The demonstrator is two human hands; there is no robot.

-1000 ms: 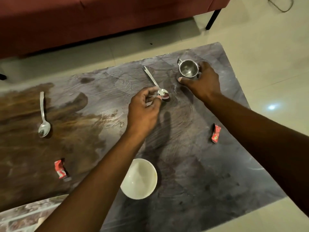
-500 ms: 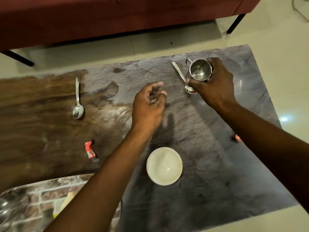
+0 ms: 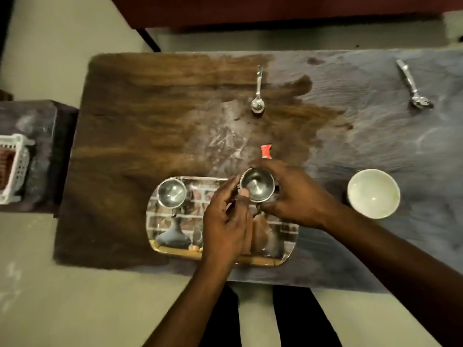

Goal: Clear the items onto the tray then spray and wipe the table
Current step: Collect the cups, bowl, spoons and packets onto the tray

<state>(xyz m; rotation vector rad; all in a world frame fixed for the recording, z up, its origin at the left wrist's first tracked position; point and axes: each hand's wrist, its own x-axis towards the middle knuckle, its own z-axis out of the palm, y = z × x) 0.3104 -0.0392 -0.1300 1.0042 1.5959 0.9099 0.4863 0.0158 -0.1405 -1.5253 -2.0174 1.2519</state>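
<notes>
Right hand (image 3: 298, 196) curled around a steel cup (image 3: 258, 184), fingers clamped on its far and near walls, the cup upright with its mouth facing up, over the far edge of the tray (image 3: 160, 246); whether its base touches the tray cannot be told. Left hand (image 3: 225, 221) just left of the cup, fingertips drawn together at its rim; what they pinch, if anything, cannot be told. A second steel cup (image 3: 172, 192) stands upright in the far-left corner of the tray, left of the left hand. The tray lies on the counter (image 3: 125, 146) with its long axis left to right, partly hidden by both hands. Just beyond the right hand, a red wrapper (image 3: 265, 151) lies on the counter. Farther beyond, a spoon (image 3: 258, 96) lies with handle pointing away and bowl toward the hands. Far right of the right hand, a second spoon (image 3: 412, 86) lies diagonally, bowl to the near right. A white bowl (image 3: 373, 194), upright, sits right of the right forearm. Well left, off the counter, a white basket (image 3: 15, 169).
</notes>
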